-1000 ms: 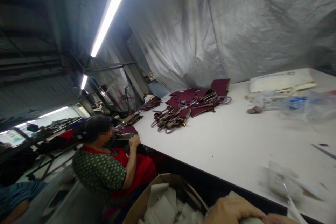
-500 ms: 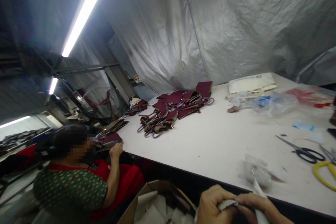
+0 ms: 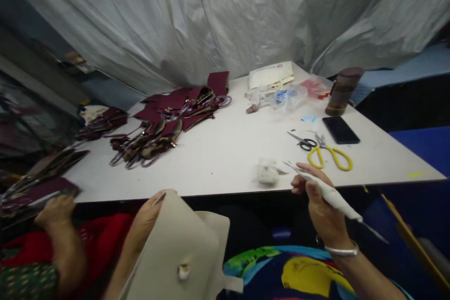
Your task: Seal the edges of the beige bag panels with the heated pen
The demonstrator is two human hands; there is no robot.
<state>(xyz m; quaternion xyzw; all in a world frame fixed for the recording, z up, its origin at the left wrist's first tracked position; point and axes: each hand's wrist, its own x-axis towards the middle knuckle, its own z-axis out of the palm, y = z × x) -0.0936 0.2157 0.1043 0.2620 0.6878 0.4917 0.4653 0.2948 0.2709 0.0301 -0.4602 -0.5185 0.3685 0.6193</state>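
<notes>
My left hand (image 3: 149, 213) grips the top edge of a cream bag (image 3: 176, 243), which looks like smooth leather. A small clasp (image 3: 183, 271) sits on its front, and a rounded flap (image 3: 214, 234) and a short tab show at its right side. My right hand (image 3: 323, 201) is wrapped round a white-handled pointed tool (image 3: 332, 197). Its thin tip points up and left over the table edge, and a thin metal end sticks out at the back. Just left of that tip lies a small whitish bundle (image 3: 267, 172), blurred.
On the white table (image 3: 225, 154) lie maroon bags (image 3: 172, 103), black-handled scissors (image 3: 304, 141), yellow-handled snips (image 3: 330, 154), a phone (image 3: 341, 130), a brown bottle (image 3: 344, 91), plastic bags (image 3: 291, 96) and a folded cream cloth bag (image 3: 270, 75). A co-worker's hand (image 3: 58, 211) is at the left.
The view has swung right and down. My hands, close together before, are now apart, with the cream bag raised in the left and the pointed tool plainly visible in the right.
</notes>
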